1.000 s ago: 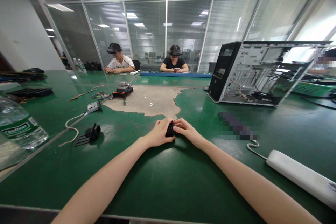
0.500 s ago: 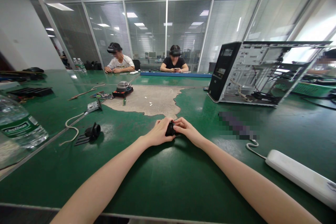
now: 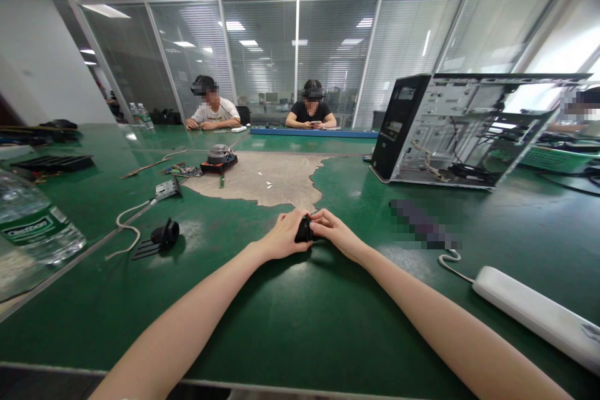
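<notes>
A small black part (image 3: 303, 230) is held between my two hands over the green table (image 3: 300, 325), near the middle of the view. My left hand (image 3: 285, 237) wraps round it from the left, thumb below and fingers above. From the right, the fingertips of my right hand (image 3: 332, 228) pinch its edge. The fingers hide much of the part, so its shape is unclear. Beyond the hands lies a torn bare patch (image 3: 281, 178) in the green surface. To the left rests a black round piece with prongs (image 3: 164, 235).
An open computer case (image 3: 407, 131) stands at the back right. A white power strip (image 3: 529, 312) lies at the right, near a blurred dark object (image 3: 422, 223). On the left are a water bottle (image 3: 37, 225) and a metal bracket (image 3: 167, 189). Two people sit across the table.
</notes>
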A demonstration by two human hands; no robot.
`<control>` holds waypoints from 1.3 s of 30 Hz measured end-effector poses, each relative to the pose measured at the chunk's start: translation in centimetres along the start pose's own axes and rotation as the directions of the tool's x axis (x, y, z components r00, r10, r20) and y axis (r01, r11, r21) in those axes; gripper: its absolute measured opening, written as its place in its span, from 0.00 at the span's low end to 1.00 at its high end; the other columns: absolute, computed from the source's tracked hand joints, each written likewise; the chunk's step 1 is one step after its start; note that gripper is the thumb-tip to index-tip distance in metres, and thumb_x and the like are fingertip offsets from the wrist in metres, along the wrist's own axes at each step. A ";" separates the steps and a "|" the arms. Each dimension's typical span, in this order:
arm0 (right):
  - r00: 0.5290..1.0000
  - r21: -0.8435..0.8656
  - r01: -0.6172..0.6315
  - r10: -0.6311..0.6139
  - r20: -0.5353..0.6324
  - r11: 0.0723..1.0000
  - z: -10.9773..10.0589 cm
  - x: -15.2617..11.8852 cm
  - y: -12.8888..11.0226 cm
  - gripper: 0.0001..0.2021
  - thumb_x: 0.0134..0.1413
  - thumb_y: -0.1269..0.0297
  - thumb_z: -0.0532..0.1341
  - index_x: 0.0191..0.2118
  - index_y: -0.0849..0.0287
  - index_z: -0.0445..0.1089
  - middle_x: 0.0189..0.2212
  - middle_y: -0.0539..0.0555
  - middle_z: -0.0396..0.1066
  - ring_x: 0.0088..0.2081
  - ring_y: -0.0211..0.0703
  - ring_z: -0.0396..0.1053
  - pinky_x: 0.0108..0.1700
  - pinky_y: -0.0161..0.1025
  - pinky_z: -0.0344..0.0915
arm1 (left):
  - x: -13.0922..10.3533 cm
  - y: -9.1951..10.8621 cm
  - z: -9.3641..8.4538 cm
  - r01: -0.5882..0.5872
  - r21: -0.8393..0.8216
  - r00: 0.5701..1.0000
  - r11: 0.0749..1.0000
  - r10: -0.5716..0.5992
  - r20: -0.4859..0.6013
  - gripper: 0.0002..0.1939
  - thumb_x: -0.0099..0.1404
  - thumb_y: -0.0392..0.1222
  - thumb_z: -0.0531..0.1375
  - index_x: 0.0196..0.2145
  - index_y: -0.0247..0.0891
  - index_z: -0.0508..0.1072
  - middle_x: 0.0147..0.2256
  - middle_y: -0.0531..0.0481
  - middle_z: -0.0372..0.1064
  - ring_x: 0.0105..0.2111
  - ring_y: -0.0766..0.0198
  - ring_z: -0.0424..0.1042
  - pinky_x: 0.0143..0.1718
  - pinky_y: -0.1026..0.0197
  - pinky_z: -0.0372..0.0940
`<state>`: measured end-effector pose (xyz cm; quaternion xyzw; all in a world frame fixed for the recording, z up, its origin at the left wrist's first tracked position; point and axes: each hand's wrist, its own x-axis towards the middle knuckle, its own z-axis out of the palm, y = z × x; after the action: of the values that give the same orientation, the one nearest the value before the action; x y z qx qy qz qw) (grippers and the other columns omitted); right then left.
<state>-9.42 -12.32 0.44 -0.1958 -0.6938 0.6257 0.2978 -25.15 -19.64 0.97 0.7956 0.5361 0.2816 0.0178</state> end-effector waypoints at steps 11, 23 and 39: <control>0.998 -0.002 -0.007 0.007 0.064 1.000 -0.2 -0.1 -0.3 0.16 0.36 0.65 0.64 0.34 0.56 0.60 0.31 0.49 0.66 0.35 0.37 0.64 0.40 0.39 0.60 | 0.0 0.3 -0.3 0.025 -0.014 0.999 1.000 -0.025 0.026 0.29 0.51 0.44 0.58 0.48 0.42 0.50 0.44 0.47 0.56 0.46 0.57 0.58 0.46 0.52 0.50; 0.998 -0.039 -0.051 0.049 -0.047 0.998 -0.1 0.6 0.8 0.13 0.42 0.60 0.60 0.35 0.59 0.62 0.34 0.51 0.66 0.35 0.36 0.64 0.41 0.39 0.59 | 0.0 0.2 -0.2 0.020 -0.011 1.000 1.000 -0.020 0.014 0.27 0.51 0.45 0.57 0.47 0.42 0.50 0.43 0.47 0.57 0.45 0.58 0.58 0.46 0.53 0.50; 0.998 -0.019 -0.045 0.044 -0.047 0.999 0.0 0.4 0.7 0.14 0.41 0.59 0.61 0.36 0.58 0.62 0.33 0.50 0.66 0.35 0.37 0.64 0.40 0.38 0.60 | 0.0 0.3 -0.2 0.039 -0.019 0.999 0.999 -0.039 0.018 0.28 0.51 0.44 0.57 0.47 0.43 0.50 0.43 0.47 0.56 0.45 0.57 0.58 0.46 0.53 0.49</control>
<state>-9.77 -11.95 -0.15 -0.2285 -0.6885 0.6204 0.2979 -24.98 -19.81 1.25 0.7871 0.5486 0.2796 0.0358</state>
